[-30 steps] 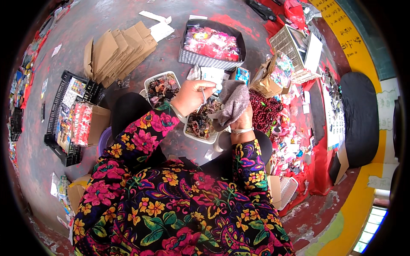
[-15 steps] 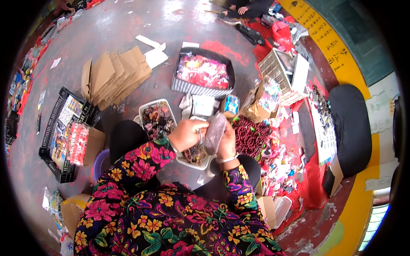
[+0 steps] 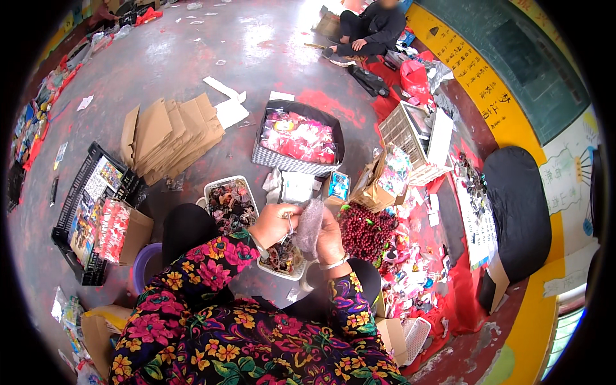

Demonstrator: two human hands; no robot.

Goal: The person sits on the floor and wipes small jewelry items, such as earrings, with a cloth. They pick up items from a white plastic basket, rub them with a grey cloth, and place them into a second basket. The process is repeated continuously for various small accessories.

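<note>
In front of me, my right hand (image 3: 330, 239) grips a fuzzy mauve fabric piece (image 3: 310, 226), which curves over at its upper end. Close beside it, my left hand (image 3: 273, 224) has its fingers pinched together, with a thin silvery thing (image 3: 290, 223) showing at the fingertips; its kind is too small to make out. Both hands are over a white basket (image 3: 296, 276) of brown and dark hair ties, partly hidden by them. A second white basket (image 3: 206, 187) with dark, bunched hair ties sits just left of my left hand.
Dark red beads (image 3: 366, 232) heap right of my hands, beside a cardboard box (image 3: 367, 192). Ahead stands a patterned bin (image 3: 289, 165) of pink packets. Folded cardboard (image 3: 170, 138), a black crate (image 3: 64, 221) and a purple bucket (image 3: 140, 269) lie left. A person (image 3: 375, 29) sits at the back.
The fabric piece has gone from nearly straight to bent over at the top. My hands stay close together. The view has tilted up, so more of the seated person shows.
</note>
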